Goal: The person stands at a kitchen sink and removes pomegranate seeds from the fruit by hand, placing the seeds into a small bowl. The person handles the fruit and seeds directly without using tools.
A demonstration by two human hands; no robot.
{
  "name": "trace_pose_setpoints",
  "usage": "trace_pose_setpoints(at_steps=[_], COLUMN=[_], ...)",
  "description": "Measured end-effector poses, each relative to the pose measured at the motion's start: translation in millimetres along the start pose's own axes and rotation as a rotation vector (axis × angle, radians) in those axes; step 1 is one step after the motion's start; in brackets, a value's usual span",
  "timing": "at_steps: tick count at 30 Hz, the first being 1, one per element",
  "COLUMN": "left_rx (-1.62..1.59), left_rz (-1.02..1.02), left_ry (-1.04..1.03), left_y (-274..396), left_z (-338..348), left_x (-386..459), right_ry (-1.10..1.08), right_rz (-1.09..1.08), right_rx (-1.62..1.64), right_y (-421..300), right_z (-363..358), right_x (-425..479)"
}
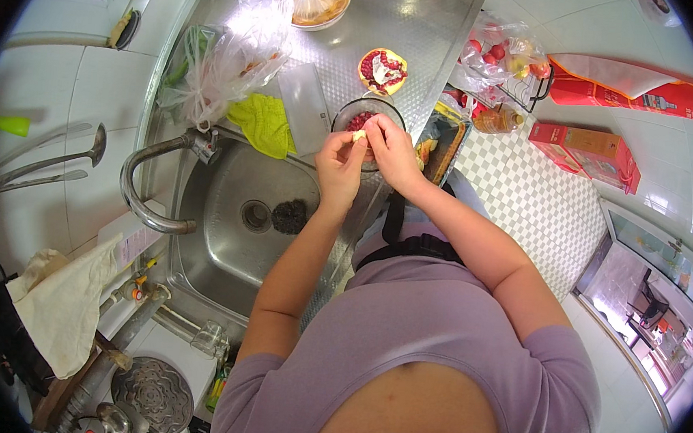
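My left hand (339, 166) and my right hand (393, 154) meet at the fingertips over a dark-rimmed bowl (343, 114). Between them they pinch a small pale-yellow piece of pomegranate (359, 135), mostly hidden by the fingers. Red pomegranate seeds (359, 121) lie inside the bowl, whose near side is covered by my hands. Just beyond the bowl, a cut pomegranate portion (383, 71) rests cut face up on the steel counter (334, 63), with red seeds and white membrane showing.
Left of the bowl lie a grey flat box (304, 108) and a lime-green cloth (263, 126). The sink (226, 189) holds a scouring pad (289, 216) under a curved faucet (135, 181). Plastic bags (230, 67) crowd the counter's back. An open bin (447, 145) with peels stands right.
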State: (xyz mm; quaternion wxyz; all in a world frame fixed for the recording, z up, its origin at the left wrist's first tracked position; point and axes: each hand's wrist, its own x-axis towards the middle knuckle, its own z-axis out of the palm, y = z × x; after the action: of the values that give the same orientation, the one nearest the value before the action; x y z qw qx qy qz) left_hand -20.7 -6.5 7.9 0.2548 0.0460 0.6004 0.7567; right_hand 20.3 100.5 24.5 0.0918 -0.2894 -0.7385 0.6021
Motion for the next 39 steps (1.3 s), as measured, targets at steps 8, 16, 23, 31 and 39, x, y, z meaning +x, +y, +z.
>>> trace_pose_setpoints(at_steps=[8, 16, 23, 31, 39], left_rx=[-0.076, 0.077, 0.028, 0.018, 0.067], left_rz=[0.000, 0.163, 0.131, 0.116, 0.042], left_ry=[-0.023, -0.031, 0.020, 0.083, 0.208], left_y=[-4, -4, -2, -9, -8], left_z=[-6, -16, -8, -5, -1], left_x=[0, 6, 1, -2, 1], right_ry=[-0.052, -0.156, -0.043, -0.099, -0.075], right_rz=[0.055, 0.362, -0.062, 0.137, 0.090], right_rx=[0.272, 0.763, 0.289, 0.324, 0.330], right_y=[22, 18, 29, 18, 40], right_z=[-2, -9, 12, 6, 14], right_x=[6, 8, 4, 0, 6])
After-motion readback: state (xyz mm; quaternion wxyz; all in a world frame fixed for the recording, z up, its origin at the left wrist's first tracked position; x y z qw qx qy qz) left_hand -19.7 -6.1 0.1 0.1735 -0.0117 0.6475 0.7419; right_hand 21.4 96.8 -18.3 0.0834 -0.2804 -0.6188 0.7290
